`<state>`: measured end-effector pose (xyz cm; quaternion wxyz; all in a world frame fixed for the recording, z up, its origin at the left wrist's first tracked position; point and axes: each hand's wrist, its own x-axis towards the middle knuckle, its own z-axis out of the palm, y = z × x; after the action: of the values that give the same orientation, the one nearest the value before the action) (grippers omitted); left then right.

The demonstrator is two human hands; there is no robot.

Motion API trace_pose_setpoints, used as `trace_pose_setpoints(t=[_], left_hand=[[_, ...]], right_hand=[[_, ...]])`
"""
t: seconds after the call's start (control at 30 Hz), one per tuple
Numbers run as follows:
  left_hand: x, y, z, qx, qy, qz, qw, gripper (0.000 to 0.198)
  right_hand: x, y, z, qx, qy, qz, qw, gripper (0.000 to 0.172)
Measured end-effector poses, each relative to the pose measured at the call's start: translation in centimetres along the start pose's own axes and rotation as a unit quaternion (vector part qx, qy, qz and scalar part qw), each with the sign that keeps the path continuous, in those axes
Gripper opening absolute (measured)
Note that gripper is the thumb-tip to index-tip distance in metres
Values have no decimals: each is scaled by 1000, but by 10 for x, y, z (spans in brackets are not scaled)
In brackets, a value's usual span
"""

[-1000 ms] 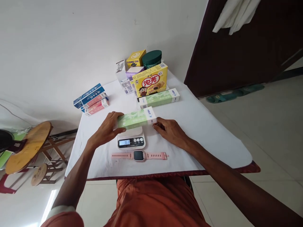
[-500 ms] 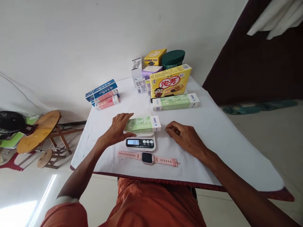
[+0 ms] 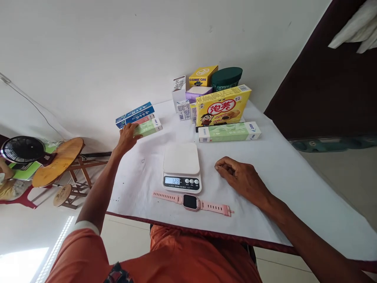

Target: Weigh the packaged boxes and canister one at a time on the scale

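Note:
My left hand (image 3: 127,136) reaches to the far left of the table and grips a long green box (image 3: 149,127), holding it against the stack of blue and pink boxes (image 3: 134,114). My right hand (image 3: 241,178) rests on the white tablecloth (image 3: 279,173) right of the scale, fingers curled loosely with nothing seen in them. The white kitchen scale (image 3: 182,167) stands bare in the middle, its display lit. A pink smartwatch (image 3: 193,201) lies flat just in front of it.
A second green box (image 3: 229,132) lies behind the scale, before a yellow snack box (image 3: 223,105). More small boxes and a dark green round tin (image 3: 226,78) stand at the back. Wooden stools (image 3: 57,161) and a fan (image 3: 22,149) are left of the table.
My left hand lifted the green box off the scale and carried it left to the stacked boxes. My right hand let go and settled on the cloth. The view shifted left.

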<state>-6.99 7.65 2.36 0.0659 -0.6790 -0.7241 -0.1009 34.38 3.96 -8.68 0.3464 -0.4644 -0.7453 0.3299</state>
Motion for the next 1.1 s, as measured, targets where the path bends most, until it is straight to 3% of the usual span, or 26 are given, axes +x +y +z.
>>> trace_pose_setpoints(t=[0.17,0.3,0.4,0.53,0.73,0.9,1.0,1.1], left_hand=[[37,-24,25,28,20,-61,998,43],[38,-26,36,31,68,-58,995,42],[34,-15,35,26,86,-46,995,47],[35,30,30,-2,102,39,994,49],[52,140,34,-96,64,228,967,61],[90,206,47,-154,91,211,961,85],[114,221,54,-182,83,176,964,78],[128,224,61,-210,82,181,957,60]], right_hand=[[1,-1,-1,0,-3,0,1000,19],[1,-1,-2,6,-6,5,1000,20],[2,1,-1,11,-5,4,1000,19],[2,2,1,8,-2,-1,1000,18],[2,0,-2,18,-2,-3,1000,19],[2,0,-3,23,-12,-9,1000,17],[1,1,-2,20,-17,-8,1000,15],[1,1,-1,16,-22,-7,1000,13]])
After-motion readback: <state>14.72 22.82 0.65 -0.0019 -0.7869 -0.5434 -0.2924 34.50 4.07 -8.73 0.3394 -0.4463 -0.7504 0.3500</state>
